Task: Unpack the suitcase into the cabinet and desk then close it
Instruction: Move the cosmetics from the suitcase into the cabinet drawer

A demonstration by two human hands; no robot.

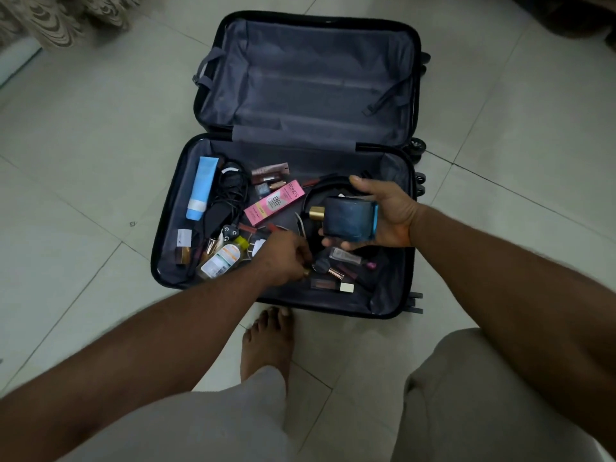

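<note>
Right hand holds perfume bottle; left hand down among small cosmetics.

Our right hand [390, 215] cups the blue perfume bottle [350, 220] above the suitcase [393, 295], gold cap pointing left, long axis roughly level. Our left hand [283, 258] has its fingers curled at a small dark round item [321, 265]; whether it has actual hold of it we cannot tell. The pink box [275, 203] lies up-left of that hand, and is nearer to it than to the right.

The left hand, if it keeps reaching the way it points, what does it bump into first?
Most likely the small dark round compact lying just past the fingers of the left hand, in the near half of the suitcase. Depth is hard to judge; it may already touch it.
</note>
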